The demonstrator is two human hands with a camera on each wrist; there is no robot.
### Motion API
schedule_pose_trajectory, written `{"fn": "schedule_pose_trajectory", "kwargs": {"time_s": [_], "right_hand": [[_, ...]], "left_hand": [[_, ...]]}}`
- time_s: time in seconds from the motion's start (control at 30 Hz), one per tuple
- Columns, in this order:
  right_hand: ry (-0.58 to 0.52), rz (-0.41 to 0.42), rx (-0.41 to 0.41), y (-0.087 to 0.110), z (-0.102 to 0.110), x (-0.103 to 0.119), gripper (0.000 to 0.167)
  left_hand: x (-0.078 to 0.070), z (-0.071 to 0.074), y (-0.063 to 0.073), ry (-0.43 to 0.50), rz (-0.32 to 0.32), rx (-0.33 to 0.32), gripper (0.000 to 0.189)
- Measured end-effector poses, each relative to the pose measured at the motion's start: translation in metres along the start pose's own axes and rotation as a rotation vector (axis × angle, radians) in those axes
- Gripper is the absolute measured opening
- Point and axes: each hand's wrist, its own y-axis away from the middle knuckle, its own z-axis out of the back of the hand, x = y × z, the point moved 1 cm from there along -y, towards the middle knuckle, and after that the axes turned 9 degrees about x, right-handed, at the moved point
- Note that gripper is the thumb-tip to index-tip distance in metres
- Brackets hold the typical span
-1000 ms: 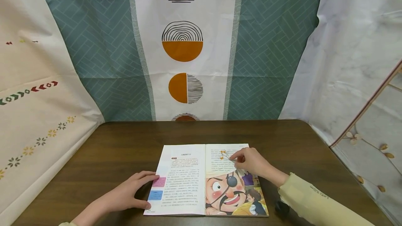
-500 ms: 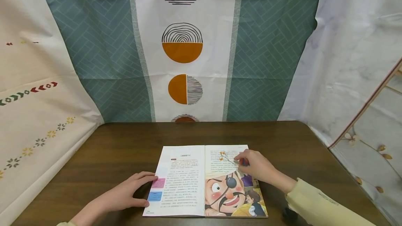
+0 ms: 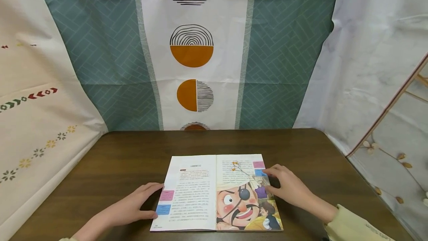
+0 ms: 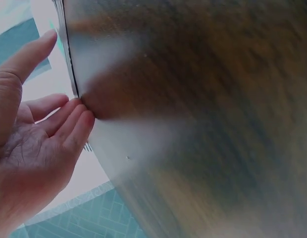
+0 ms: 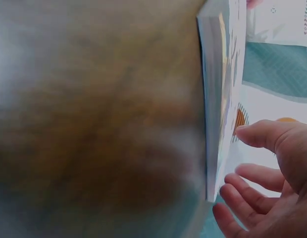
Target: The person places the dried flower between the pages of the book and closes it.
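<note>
An open book point(image 3: 192, 192) lies on the wooden table, its right page showing a large cartoon pirate face. Across the upper part of that page rests a thin sprig with small orange berries point(image 3: 241, 168). My left hand point(image 3: 128, 205) is at the book's left edge; its relaxed fingers and thumb touch the edge beside the pink and blue printed boxes. In the left wrist view, the fingertips of the left hand point(image 4: 49, 124) meet the book's side. My right hand point(image 3: 292, 189) is by the right edge, fingers loosely spread and holding nothing. The right wrist view shows the book's thick page edge point(image 5: 215, 109) near these fingers.
The dark wooden table point(image 3: 133, 163) extends around the book. Behind it hangs a green and white patterned cloth point(image 3: 281, 66). A cream cloth point(image 3: 43, 103) hangs at the left and a marbled white one point(image 3: 378, 84) at the right.
My right hand has let go of the sprig and moved right to the book's edge, uncovering pink and blue boxes on the page. The left hand stays in place.
</note>
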Motion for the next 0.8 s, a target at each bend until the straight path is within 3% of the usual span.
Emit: {"fn": "schedule_pose_trajectory", "kwargs": {"time_s": [0.4, 0.57, 0.8], "right_hand": [[0.029, -0.040, 0.025, 0.038, -0.003, -0.010, 0.053], [0.028, -0.046, 0.053, 0.042, -0.005, -0.011, 0.062], [0.057, -0.036, 0.065, 0.041, -0.006, -0.012, 0.066]], "left_hand": [[0.001, -0.003, 0.001, 0.010, 0.011, -0.011, 0.080], [0.002, -0.001, 0.000, 0.027, 0.004, -0.014, 0.076], [0.001, -0.001, -0.008, 0.138, 0.051, -0.031, 0.074]]}}
